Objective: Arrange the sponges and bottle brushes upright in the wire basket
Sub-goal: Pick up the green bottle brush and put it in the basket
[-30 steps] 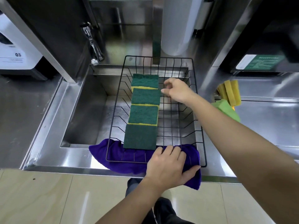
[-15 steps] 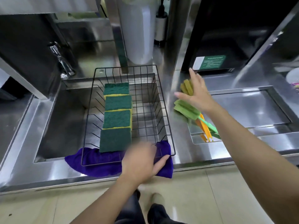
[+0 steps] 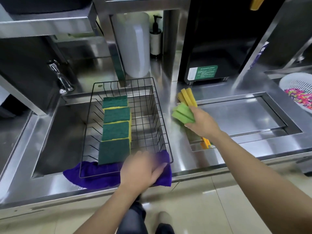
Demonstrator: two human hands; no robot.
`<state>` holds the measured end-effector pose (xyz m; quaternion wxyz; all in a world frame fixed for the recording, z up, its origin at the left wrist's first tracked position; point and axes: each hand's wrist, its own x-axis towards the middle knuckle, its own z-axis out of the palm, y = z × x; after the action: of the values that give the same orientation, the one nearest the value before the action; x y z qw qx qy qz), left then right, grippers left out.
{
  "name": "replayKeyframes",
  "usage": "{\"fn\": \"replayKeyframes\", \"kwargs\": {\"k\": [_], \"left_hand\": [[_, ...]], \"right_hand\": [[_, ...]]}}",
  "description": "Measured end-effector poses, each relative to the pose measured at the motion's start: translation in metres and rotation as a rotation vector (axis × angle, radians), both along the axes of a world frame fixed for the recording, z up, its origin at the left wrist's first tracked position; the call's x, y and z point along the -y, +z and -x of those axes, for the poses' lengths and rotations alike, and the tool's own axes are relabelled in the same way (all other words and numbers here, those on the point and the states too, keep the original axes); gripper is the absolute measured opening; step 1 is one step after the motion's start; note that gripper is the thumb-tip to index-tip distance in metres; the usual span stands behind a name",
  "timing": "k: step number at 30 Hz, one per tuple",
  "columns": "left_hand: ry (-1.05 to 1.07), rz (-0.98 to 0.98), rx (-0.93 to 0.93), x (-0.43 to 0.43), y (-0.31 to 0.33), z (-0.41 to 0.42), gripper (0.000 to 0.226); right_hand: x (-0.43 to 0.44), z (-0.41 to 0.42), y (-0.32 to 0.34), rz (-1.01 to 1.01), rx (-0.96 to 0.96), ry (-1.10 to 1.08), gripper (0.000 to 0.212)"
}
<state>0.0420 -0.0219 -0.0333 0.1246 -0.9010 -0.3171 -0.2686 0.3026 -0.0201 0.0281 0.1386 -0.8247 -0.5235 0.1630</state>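
A black wire basket [image 3: 161,115] sits over the left sink on a purple cloth [image 3: 94,176]. Several green-and-yellow sponges [image 3: 116,127] stand in a leaning row along its left half. On the counter to the right lie two bottle brushes, one with a green foam head [image 3: 181,112] and one with a yellow foam head [image 3: 188,97]. My right hand [image 3: 202,123] is closed over the green brush just behind its head; the orange handle end [image 3: 206,142] shows below my wrist. My left hand [image 3: 143,169] rests on the basket's near right corner and the cloth, blurred.
A tap [image 3: 59,75] stands at the back left of the sink. A translucent jug [image 3: 135,48] and a pump bottle [image 3: 155,38] stand behind the basket. A second sink [image 3: 244,115] lies on the right, with a white colander [image 3: 298,92] at the far right.
My right hand left the basket, swung right to the brushes and has closed over the green one. The view shifted right. My left hand stays at the basket's near corner.
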Motion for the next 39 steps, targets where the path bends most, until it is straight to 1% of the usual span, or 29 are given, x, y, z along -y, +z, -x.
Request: {"fn": "replayKeyframes", "kwargs": {"k": [4, 7, 9, 11, 13, 15, 18, 22, 25, 30, 34, 39], "left_hand": [[0.001, 0.015, 0.0, 0.001, 0.0, 0.0, 0.053], [0.002, 0.019, 0.004, 0.001, -0.001, 0.001, 0.052], [-0.002, 0.018, 0.014, 0.001, -0.001, 0.001, 0.054], [-0.005, 0.016, 0.02, 0.001, -0.001, 0.001, 0.053], [-0.004, 0.014, 0.022, 0.001, -0.001, 0.001, 0.053], [0.0, 0.016, 0.02, 0.0, -0.002, 0.001, 0.052], [-0.002, 0.027, 0.026, 0.0, -0.003, 0.002, 0.053], [0.0, 0.02, 0.049, 0.0, -0.004, 0.0, 0.052], [-0.008, 0.032, 0.056, 0.0, -0.004, -0.001, 0.05], [0.01, 0.037, 0.077, 0.003, -0.003, -0.003, 0.051], [0.016, 0.054, 0.063, 0.002, -0.003, -0.002, 0.052], [0.016, 0.094, 0.035, 0.004, -0.004, -0.002, 0.052]], "right_hand": [[-0.015, 0.004, 0.044, -0.235, -0.073, -0.048, 0.062], [-0.032, 0.011, 0.079, -0.442, -0.172, -0.075, 0.065], [-0.042, 0.02, 0.098, -0.579, -0.307, -0.086, 0.062], [-0.052, 0.03, 0.109, -0.69, -0.517, -0.134, 0.055], [-0.063, 0.04, 0.11, -0.742, -0.726, -0.178, 0.048], [-0.074, 0.05, 0.101, -0.692, -0.812, -0.171, 0.046], [-0.091, 0.068, 0.074, -0.557, -0.893, -0.18, 0.045], [-0.106, 0.092, 0.036, -0.327, -0.932, -0.22, 0.042], [-0.111, 0.108, 0.012, -0.175, -0.968, -0.31, 0.036], [-0.126, 0.126, -0.002, -0.113, -0.924, -0.351, 0.038], [-0.136, 0.135, -0.009, -0.105, -1.022, -0.403, 0.031], [-0.138, 0.133, -0.022, -0.09, -1.077, -0.478, 0.029]]}}
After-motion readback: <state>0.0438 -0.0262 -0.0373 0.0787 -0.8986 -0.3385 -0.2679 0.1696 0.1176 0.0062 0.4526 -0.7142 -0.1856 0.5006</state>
